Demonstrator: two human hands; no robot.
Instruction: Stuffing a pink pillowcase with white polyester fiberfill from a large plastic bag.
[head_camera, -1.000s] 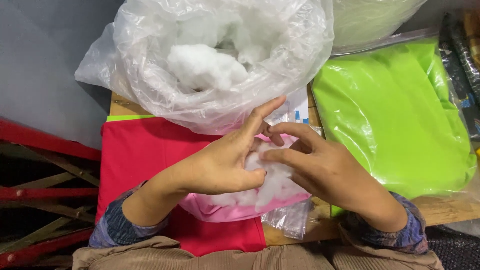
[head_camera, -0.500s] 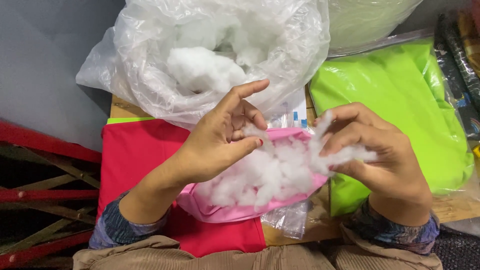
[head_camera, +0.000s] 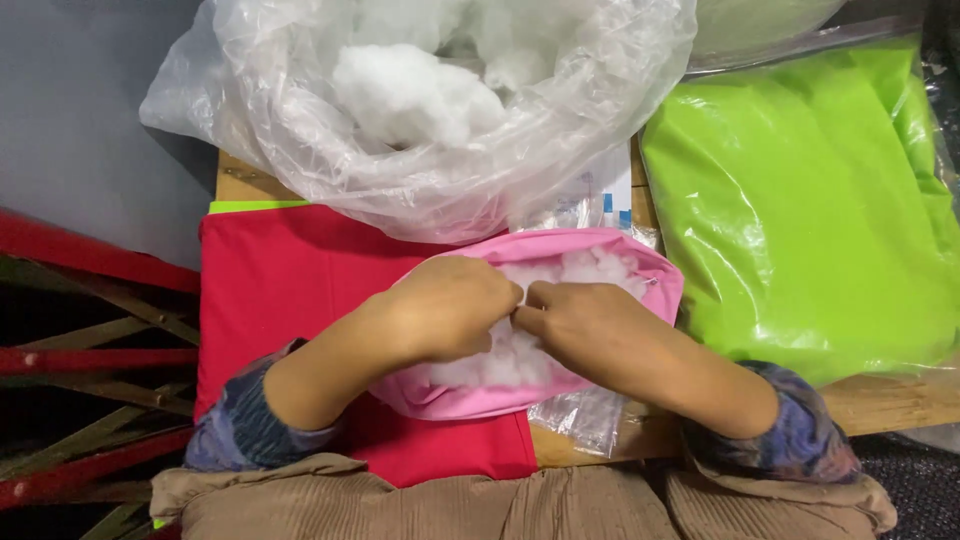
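Note:
A pink fabric cover (head_camera: 640, 262) lies open in front of me, filled with white fluffy stuffing (head_camera: 590, 270). My left hand (head_camera: 450, 305) and my right hand (head_camera: 580, 325) are both inside its opening, knuckles up, fingers curled into the stuffing and meeting at the middle. The fingertips are buried in the fluff. A big clear plastic bag (head_camera: 300, 110) holding more white stuffing (head_camera: 410, 90) stands just beyond the cover.
Red cloth (head_camera: 280, 290) covers the wooden table (head_camera: 900, 400) under the pink cover. A bright green fabric pack in clear plastic (head_camera: 810, 200) lies at the right. Small clear plastic bags (head_camera: 585, 420) sit by the front edge. Red metal bars (head_camera: 90, 360) run at the left.
Both hands, raised and pulling a tuft of stuffing apart half a second ago, have come down and together, pressing the stuffing into the pink cover.

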